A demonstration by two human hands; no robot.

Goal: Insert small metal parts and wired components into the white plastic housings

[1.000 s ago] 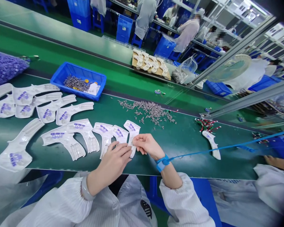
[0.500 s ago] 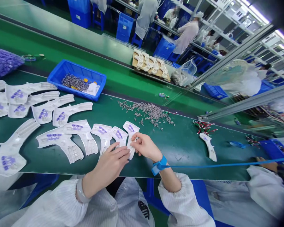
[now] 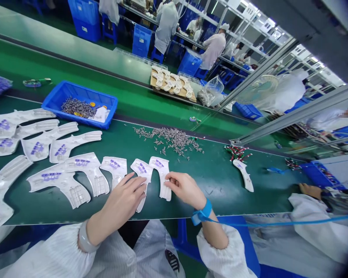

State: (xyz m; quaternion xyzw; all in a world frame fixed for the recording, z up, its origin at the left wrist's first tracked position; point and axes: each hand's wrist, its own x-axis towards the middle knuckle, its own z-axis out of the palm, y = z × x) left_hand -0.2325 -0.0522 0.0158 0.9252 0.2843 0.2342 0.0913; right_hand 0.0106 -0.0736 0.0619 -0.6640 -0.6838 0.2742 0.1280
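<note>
My left hand lies over the row of parts, fingers stretched out and partly covering a white plastic shell half with purple pieces set inside. Its fingertips touch that shell's handle. With thumb and fingers pinched together, my right hand grips the edge of the rightmost white shell half, which lies on the table. To the left of my left hand is another shell half, its lower part hidden. A blue wrist strap with a cord circles my right wrist.
Loose small metal screws lie beyond my hands. A blue bin holds more small parts at the back left. Several shell halves spread leftward. A lone shell and red-green wires lie right, near a co-worker's hand.
The rightmost shell half has shifted right with my right hand, opening a gap from its neighbour. My left hand stays over the neighbouring shells. The whole view has swung slightly right.
</note>
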